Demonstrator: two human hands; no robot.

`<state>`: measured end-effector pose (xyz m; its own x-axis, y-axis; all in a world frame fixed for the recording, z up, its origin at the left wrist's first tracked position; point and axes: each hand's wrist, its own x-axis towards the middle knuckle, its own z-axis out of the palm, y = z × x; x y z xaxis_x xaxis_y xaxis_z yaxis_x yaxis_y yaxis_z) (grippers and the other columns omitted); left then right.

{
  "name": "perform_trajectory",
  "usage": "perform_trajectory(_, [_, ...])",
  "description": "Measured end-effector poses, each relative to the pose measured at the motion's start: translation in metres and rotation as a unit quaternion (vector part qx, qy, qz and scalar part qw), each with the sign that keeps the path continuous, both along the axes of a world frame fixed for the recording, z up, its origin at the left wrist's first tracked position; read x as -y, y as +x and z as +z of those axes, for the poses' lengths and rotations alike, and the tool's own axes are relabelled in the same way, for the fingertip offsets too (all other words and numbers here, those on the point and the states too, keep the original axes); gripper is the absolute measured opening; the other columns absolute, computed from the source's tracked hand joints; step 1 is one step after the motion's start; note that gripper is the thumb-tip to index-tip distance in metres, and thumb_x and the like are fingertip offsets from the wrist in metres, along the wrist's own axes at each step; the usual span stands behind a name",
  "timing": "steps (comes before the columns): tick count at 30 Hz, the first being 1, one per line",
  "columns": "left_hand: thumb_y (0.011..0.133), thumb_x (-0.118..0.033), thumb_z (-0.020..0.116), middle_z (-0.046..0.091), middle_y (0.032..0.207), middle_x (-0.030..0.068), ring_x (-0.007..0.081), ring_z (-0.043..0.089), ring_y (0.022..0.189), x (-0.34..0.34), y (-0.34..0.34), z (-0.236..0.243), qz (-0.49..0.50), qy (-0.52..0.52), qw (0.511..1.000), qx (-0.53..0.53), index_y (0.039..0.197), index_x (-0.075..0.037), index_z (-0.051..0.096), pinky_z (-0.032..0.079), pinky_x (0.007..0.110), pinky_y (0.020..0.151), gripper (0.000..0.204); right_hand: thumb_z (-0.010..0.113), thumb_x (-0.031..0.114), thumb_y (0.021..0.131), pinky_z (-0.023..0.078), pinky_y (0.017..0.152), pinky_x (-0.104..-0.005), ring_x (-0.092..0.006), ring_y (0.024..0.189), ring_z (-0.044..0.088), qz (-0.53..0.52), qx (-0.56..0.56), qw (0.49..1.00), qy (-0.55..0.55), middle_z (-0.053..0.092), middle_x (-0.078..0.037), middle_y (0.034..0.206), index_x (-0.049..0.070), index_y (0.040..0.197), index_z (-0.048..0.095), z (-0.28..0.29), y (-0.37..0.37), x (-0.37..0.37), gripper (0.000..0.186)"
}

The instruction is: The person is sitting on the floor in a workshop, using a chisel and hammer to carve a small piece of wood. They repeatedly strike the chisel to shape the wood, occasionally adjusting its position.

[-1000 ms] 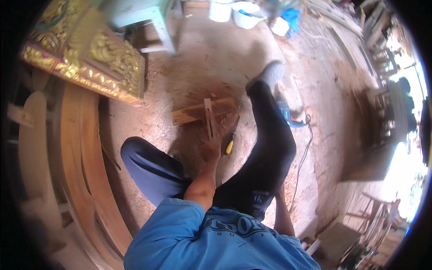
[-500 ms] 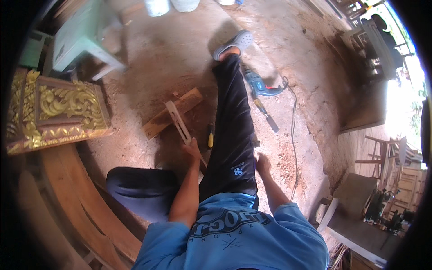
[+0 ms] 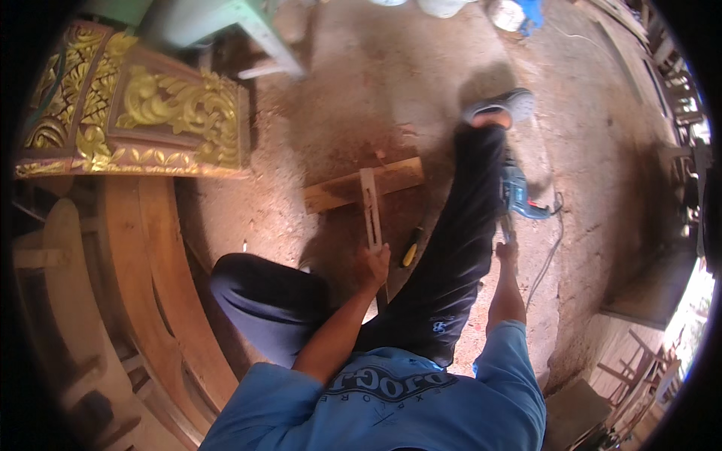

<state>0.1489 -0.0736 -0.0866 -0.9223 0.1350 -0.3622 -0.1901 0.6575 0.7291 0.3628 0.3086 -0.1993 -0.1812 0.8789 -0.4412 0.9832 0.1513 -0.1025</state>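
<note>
Dusty reddish-brown dirt floor (image 3: 361,90) fills most of the view, sawdust scattered over it. Large curved brown wooden frame pieces (image 3: 162,301) run along the left side, stacked on edge. Above them, an ornate carved panel with gold leaf scrollwork and dark red trim (image 3: 150,120), tilted, resting on the floor. Pale green plastic stool (image 3: 226,22) at the top, just behind the panel.

Person in a blue printed t-shirt (image 3: 391,406) and dark navy trousers (image 3: 451,248) sits on the floor, right leg stretched forward, grey shoe (image 3: 500,105) at its end, left knee bent to the left.

Flat light-brown wooden plank (image 3: 353,188) lies on the floor ahead of the left knee. A narrow pale wooden strip (image 3: 371,210) crosses over it, upright in the view, lower end running back to the left hand (image 3: 374,264), which is closed around that end. Blue electric power drill (image 3: 517,197) lies on the floor just right of the stretched leg, black cord (image 3: 553,240) trailing off to the right. Right hand (image 3: 506,252) reaches at the drill's near end; touching or gripping, cannot tell, fingers blurred. Small yellow-and-black handled tool (image 3: 410,248) lies on the floor between the strip and the leg, beside the left hand.
</note>
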Motion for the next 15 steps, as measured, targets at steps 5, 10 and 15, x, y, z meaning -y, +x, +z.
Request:
perform_trajectory(5, [0.091,-0.033,0.069,0.067,0.115,0.0228,0.0419,0.064,0.108,-0.002,0.002,0.002,-0.003,-0.01,1.0,0.019,0.134,-0.006,0.057,0.051,0.048,0.092,0.052,0.069,0.036,0.091,0.052,0.093,-0.0523,-0.0381,0.118,0.059,0.01,0.18,0.98,0.089,0.062,-0.014,0.123,0.024,0.139,0.051,0.015,-0.013,0.037,0.053])
perform_trajectory(10, [0.086,-0.041,0.076,0.067,0.121,0.0206,0.0376,0.065,0.111,0.011,-0.03,0.02,-0.087,0.167,0.981,0.051,0.135,-0.004,0.058,0.051,0.044,0.094,0.064,0.058,0.033,0.093,0.053,0.086,-0.0566,-0.0447,0.106,0.067,-0.007,0.052,0.998,0.036,0.068,-0.025,0.112,0.017,0.129,0.049,0.029,0.01,0.06,0.04])
perform_trajectory(15, [0.064,-0.066,0.085,0.067,0.128,0.0196,0.0327,0.064,0.118,0.023,-0.136,-0.004,-0.321,-0.03,0.879,0.35,0.118,-0.001,0.073,0.049,0.04,0.099,0.086,0.056,0.027,0.091,0.05,0.081,-0.0588,-0.0509,0.097,0.066,-0.041,-0.111,0.992,0.054,0.067,-0.033,0.104,0.011,0.129,0.05,0.069,0.056,0.06,0.042])
